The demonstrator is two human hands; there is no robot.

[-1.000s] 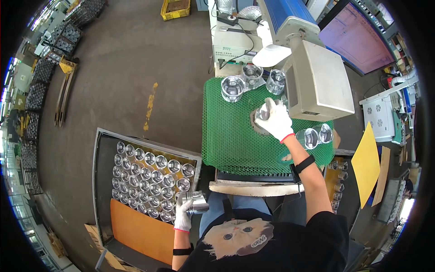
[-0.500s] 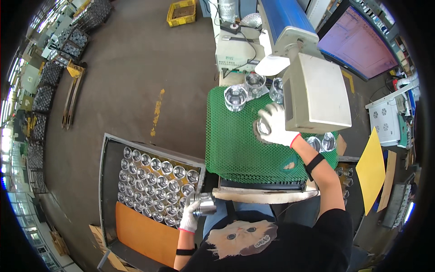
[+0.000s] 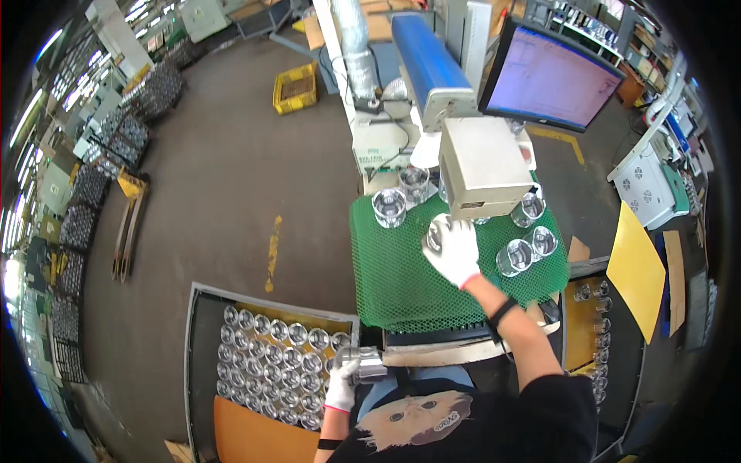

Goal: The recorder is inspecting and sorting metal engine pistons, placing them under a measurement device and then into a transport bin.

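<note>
On green mat [image 3: 401,285], nr boxy machine head [image 3: 486,166]: metal cup [image 3: 436,233], R hand [image 3: 455,253] fingers clamped on it, glove hiding most. L hand [image 3: 340,387] fingers round 2nd cup [image 3: 368,366], partly hidden, by crate [image 3: 266,299], cut off at btm. Another cup [image 3: 443,193] mostly blocked by head.

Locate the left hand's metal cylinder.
In the head view, the metal cylinder is low, near centre, held in the left hand, below the green mat and by the right side of the cylinder-filled tray.
</note>
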